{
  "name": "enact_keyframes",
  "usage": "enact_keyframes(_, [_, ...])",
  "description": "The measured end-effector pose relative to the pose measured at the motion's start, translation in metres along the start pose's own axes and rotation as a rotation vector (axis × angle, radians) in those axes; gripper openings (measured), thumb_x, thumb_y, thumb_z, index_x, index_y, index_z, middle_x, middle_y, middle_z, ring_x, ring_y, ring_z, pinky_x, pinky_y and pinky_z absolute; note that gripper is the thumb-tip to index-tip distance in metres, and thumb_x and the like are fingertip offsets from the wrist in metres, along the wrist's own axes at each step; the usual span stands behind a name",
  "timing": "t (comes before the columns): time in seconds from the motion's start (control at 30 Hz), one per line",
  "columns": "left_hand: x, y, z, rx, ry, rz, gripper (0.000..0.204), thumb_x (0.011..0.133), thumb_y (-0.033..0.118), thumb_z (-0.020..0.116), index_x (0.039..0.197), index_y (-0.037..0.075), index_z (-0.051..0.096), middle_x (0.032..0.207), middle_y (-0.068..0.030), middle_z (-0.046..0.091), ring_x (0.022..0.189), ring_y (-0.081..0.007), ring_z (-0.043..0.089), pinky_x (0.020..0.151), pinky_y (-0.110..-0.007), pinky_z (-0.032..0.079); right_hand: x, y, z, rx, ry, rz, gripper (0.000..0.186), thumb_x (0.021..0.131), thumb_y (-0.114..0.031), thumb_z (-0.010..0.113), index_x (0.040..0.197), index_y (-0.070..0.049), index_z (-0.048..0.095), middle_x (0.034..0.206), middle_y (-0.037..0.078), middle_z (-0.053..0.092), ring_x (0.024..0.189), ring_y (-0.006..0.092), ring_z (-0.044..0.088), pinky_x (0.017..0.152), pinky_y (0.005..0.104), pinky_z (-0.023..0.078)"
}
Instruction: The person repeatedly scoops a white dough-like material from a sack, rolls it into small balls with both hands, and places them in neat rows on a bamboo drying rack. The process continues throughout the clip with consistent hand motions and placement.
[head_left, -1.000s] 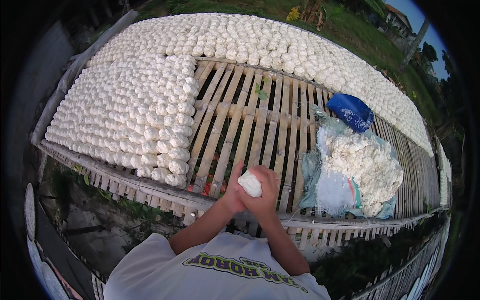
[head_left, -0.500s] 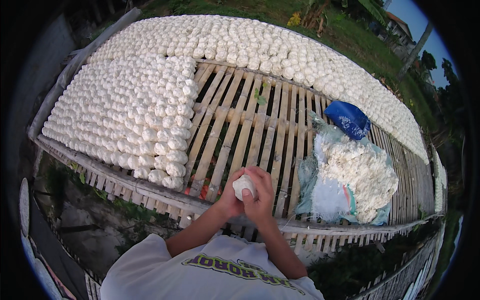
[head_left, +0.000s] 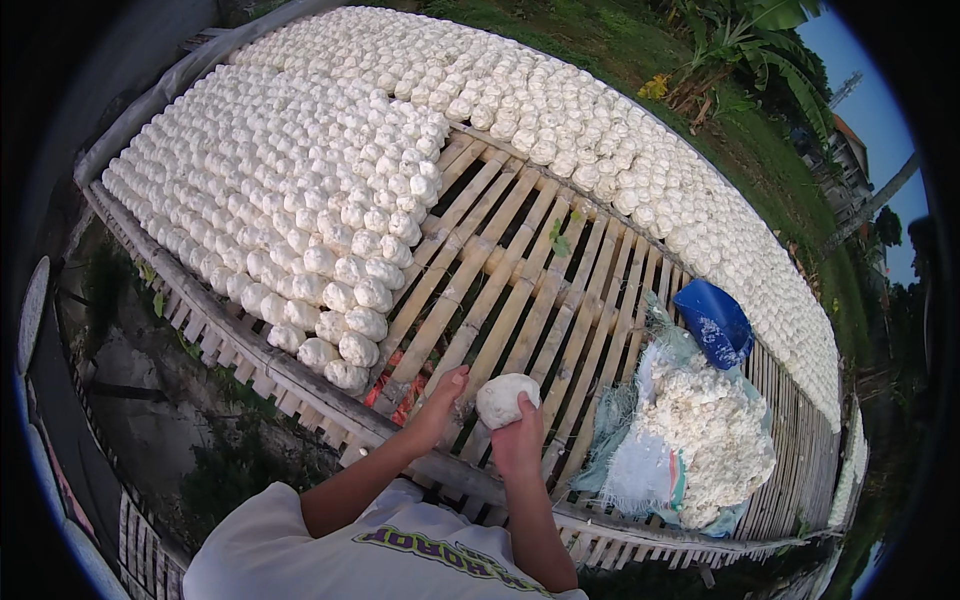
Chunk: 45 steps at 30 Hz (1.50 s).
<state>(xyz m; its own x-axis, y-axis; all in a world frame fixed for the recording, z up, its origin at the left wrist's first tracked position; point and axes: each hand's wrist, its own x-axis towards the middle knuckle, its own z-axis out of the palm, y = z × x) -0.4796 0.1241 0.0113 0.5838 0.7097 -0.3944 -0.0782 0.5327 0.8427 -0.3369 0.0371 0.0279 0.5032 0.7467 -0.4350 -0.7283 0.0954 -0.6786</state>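
A rounded white dough-like ball point(head_left: 508, 400) rests in my right hand point(head_left: 518, 445), the thumb pressed over its side. Just left of it, apart from the ball, my left hand point(head_left: 438, 408) is half open and holds nothing. Both hands are above the near edge of a slatted bamboo rack point(head_left: 510, 265). On the rack's left part sit tight rows of similar white balls point(head_left: 270, 200); the closest row ends near my left hand. To the right, a heap of crumbly white mass point(head_left: 710, 430) lies on a woven plastic sack point(head_left: 640, 435).
A blue plastic scoop point(head_left: 715, 322) with white crumbs lies at the heap's far side. More white balls point(head_left: 600, 150) cover a long rack beyond. A small green leaf sprig point(head_left: 560, 238) pokes up between slats. A bamboo rail point(head_left: 455, 475) runs along the near edge.
My hands were cupped together around the ball; now the left has come away and the right alone holds it. The view has turned and tilted.
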Motion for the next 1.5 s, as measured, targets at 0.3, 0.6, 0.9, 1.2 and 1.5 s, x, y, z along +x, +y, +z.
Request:
enact_keyframes(0.3, [-0.018, -0.008, -0.103, 1.008, 0.597, 0.400, 0.026, 0.086, 0.014, 0.076, 0.108, 0.005, 0.064, 0.083, -0.0097, 0.070, 0.074, -0.0308, 0.069, 0.071, -0.046, 0.054, 0.172, -0.019, 0.011, -0.073, 0.044, 0.229, 0.060, 0.105, -0.056, 0.054, 0.150, -0.016, 0.047, 0.152, 0.011, 0.053, 0.138, 0.0358, 0.055, 0.113, 0.0679, 0.044])
enact_keyframes(0.6, [-0.015, -0.034, -0.103, 1.052, 0.628, 0.417, 0.019, 0.085, 0.014, 0.073, 0.099, 0.005, 0.064, 0.074, -0.0078, 0.068, 0.064, -0.0259, 0.068, 0.060, -0.040, 0.052, 0.434, 0.010, 0.142, -0.308, -0.111, -0.011, 0.058, 0.104, -0.050, 0.064, 0.148, -0.017, 0.045, 0.146, 0.010, 0.057, 0.129, 0.0317, 0.062, 0.102, 0.0606, 0.054])
enact_keyframes(0.9, [-0.024, -0.044, -0.096, 0.838, 0.583, 0.120, 0.030, 0.096, 0.016, 0.069, 0.122, 0.001, 0.065, 0.087, -0.0120, 0.067, 0.080, -0.0247, 0.066, 0.074, -0.038, 0.053, 0.616, 0.095, 0.277, -0.712, -0.235, -0.747, 0.059, 0.108, -0.035, 0.062, 0.154, -0.001, 0.045, 0.149, 0.023, 0.051, 0.137, 0.0353, 0.053, 0.115, 0.0438, 0.042])
enact_keyframes(1.2, [-0.024, -0.044, -0.096, 0.795, 0.511, 0.106, 0.029, 0.094, 0.014, 0.070, 0.120, 0.002, 0.065, 0.085, -0.0119, 0.065, 0.078, -0.0242, 0.064, 0.073, -0.038, 0.053, 0.505, 0.030, 0.156, -0.850, -0.604, -0.267, 0.076, 0.114, -0.060, 0.018, 0.169, -0.009, 0.030, 0.177, 0.015, 0.021, 0.165, 0.0324, 0.015, 0.132, 0.0507, 0.015])
enact_keyframes(1.5, [-0.018, -0.047, -0.116, 0.986, 0.474, 0.301, 0.023, 0.092, 0.018, 0.071, 0.107, 0.002, 0.066, 0.080, -0.0113, 0.067, 0.071, -0.0264, 0.066, 0.067, -0.040, 0.052, 0.112, -0.067, -0.147, -0.595, 0.166, -0.031, 0.056, 0.116, -0.041, 0.041, 0.150, 0.001, 0.056, 0.143, 0.017, 0.065, 0.133, 0.0276, 0.063, 0.114, 0.0419, 0.047])
